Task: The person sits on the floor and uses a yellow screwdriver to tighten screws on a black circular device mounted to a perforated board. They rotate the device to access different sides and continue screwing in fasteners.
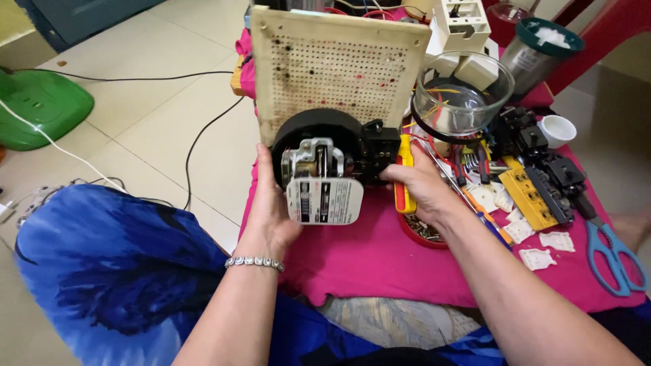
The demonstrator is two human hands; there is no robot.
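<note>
Nearest, the left hand [271, 210], a bracelet [254, 262] at its wrist, is cupped around the left side of a black round meter [325, 163] with a white label plate, and the right hand [424, 190] pinches the meter's right edge with closed fingers; the meter stands at the middle of the pink-covered desk [380, 257], leaning on a perforated board [339, 68] at 12 o'clock. At 3 o'clock of the meter lie a yellow screwdriver [405, 179], white clips [542, 247] and blue scissors [614, 261], and farther off at 1 o'clock stands a glass bowl [463, 91] holding wires.
</note>
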